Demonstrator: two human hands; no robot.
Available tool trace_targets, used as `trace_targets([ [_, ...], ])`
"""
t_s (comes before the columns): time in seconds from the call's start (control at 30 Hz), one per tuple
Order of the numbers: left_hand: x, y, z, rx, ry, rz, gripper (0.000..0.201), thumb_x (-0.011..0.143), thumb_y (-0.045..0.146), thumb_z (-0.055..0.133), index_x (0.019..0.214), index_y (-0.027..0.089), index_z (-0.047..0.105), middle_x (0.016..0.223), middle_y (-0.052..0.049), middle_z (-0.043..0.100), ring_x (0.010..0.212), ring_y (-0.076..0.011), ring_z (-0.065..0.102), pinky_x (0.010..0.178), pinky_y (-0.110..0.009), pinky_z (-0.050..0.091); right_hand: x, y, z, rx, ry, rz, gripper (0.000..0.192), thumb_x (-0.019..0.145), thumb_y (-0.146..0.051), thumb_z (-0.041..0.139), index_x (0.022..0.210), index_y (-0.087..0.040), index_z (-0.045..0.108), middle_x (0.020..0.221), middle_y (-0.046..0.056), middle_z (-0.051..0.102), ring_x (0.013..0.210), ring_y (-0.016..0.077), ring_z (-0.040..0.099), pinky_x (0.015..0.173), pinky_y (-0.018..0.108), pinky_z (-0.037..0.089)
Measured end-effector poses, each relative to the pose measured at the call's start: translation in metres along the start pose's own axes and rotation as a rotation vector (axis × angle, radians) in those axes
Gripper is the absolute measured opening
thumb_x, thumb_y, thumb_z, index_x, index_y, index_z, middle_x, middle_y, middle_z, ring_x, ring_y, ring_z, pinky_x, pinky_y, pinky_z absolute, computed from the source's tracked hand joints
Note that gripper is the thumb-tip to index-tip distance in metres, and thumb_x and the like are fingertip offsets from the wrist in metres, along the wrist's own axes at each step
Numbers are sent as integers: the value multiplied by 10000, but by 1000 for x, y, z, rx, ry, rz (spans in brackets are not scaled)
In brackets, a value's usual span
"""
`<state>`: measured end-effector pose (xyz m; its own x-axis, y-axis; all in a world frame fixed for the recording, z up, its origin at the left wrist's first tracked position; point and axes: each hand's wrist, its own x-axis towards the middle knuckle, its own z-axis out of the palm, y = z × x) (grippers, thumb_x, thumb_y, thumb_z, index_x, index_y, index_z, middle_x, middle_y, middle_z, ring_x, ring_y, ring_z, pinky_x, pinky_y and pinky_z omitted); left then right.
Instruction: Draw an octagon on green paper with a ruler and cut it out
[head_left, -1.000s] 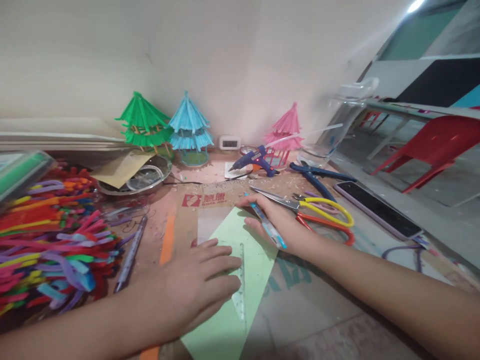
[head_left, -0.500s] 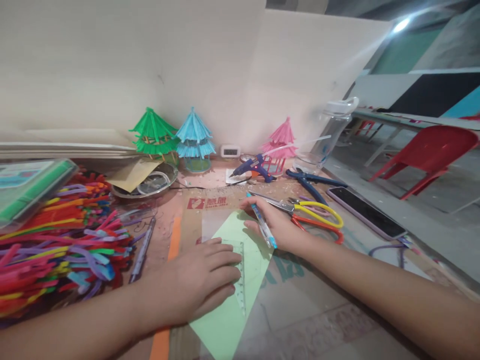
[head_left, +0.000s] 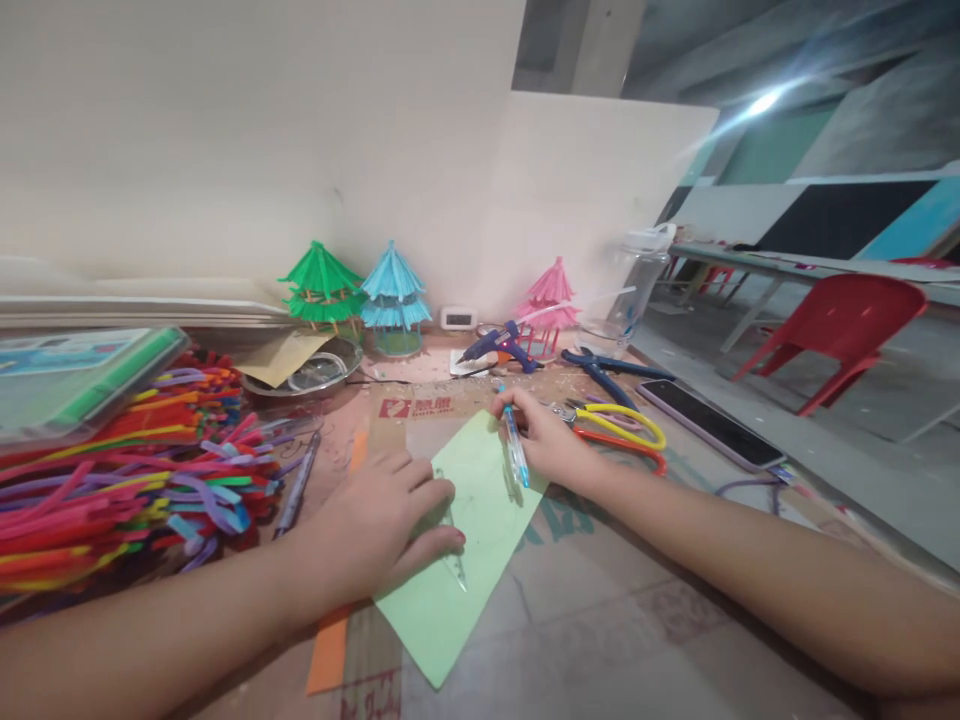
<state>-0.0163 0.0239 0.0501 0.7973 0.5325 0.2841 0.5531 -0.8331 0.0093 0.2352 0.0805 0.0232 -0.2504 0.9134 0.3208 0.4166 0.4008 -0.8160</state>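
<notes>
With our left hand (head_left: 382,520) flat on the ruler (head_left: 452,560) and green paper (head_left: 472,510) mid-tabletop, right hand (head_left: 547,445) fingers clenched on the pen (head_left: 514,450), a slipping ruler could skew our line.

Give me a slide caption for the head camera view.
Left hand presses a clear ruler onto green paper; right hand holds a blue pen over it.
</notes>
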Motion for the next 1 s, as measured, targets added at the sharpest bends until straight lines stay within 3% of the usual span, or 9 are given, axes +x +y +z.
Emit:
trace_targets([
  [0.13, 1, 1, 1, -14, 10, -53, 330, 977, 462, 586, 1134, 181, 658, 1156, -129, 665, 1056, -306, 643, 872, -440, 534, 2, -7, -7, -10, 87, -29, 219, 795, -340, 657, 925, -231, 518, 836, -13, 566, 725, 167, 528, 683, 304, 430],
  [0.2, 1, 0, 2, -40, 9, -75, 339, 960, 429, 616, 1179, 171, 635, 1237, -144, 658, 1138, -308, 638, 937, -448, 535, 2, -16, -16, -8, 91, -49, 223, 841, -422, 633, 889, -225, 543, 796, -3, 586, 729, 178, 548, 698, 322, 444],
  [0.3, 2, -2, 4, -88, 0, -101, 350, 945, 407, 631, 1192, 159, 633, 1251, -152, 673, 1149, -297, 657, 963, -450, 552, 2, -32, -30, 22, 5, -73, 308, 903, -494, 550, 812, -208, 618, 702, 21, 643, 708, 186, 604, 723, 343, 487],
  [0.37, 2, -3, 7, -122, -4, -106, 361, 944, 409, 626, 1195, 150, 641, 1272, -167, 674, 1170, -312, 656, 984, -484, 553, 0, -40, -32, 59, -57, -58, 312, 914, -482, 536, 936, -193, 652, 716, 31, 694, 676, 181, 630, 705, 346, 523],
  [0.43, 2, -3, 10, -161, -10, -97, 359, 946, 410, 621, 1193, 152, 648, 1308, -172, 671, 1231, -330, 632, 1012, -512, 545, -4, -45, -25, 161, -110, 18, 280, 856, -414, 614, 1035, -200, 601, 777, 35, 736, 640, 162, 629, 626, 316, 531],
  [0.53, 0, 0, 12, -213, -36, -49, 357, 937, 413, 642, 1205, 177, 651, 1377, -147, 655, 1318, -336, 582, 1062, -521, 523, -10, -44, -8, 266, -181, 142, 261, 759, -339, 700, 941, -217, 558, 844, 50, 767, 620, 138, 621, 571, 276, 521],
  [0.67, 0, 2, 12, -236, -61, -3, 390, 948, 413, 642, 1258, 175, 626, 1426, -138, 627, 1348, -338, 562, 1139, -569, 451, -16, -34, 2, 283, -193, 221, 245, 780, -406, 675, 805, -231, 505, 658, -9, 699, 472, 93, 505, 476, 229, 412],
  [0.8, 0, 0, 12, -182, -66, 24, 414, 980, 447, 587, 1281, 165, 612, 1412, -144, 637, 1324, -355, 583, 1102, -622, 475, -16, -26, -2, 198, -134, 236, 341, 745, -497, 705, 712, -237, 487, 554, -47, 605, 462, 92, 465, 475, 228, 357],
  [1.0, 1, 3, 12, -128, -42, 63, 387, 992, 441, 557, 1245, 156, 625, 1399, -154, 645, 1287, -365, 613, 1035, -626, 533, -11, -28, 0, -18, -114, 110, 263, 735, -418, 623, 622, -241, 464, 554, -44, 512, 527, 121, 459, 510, 254, 343],
])
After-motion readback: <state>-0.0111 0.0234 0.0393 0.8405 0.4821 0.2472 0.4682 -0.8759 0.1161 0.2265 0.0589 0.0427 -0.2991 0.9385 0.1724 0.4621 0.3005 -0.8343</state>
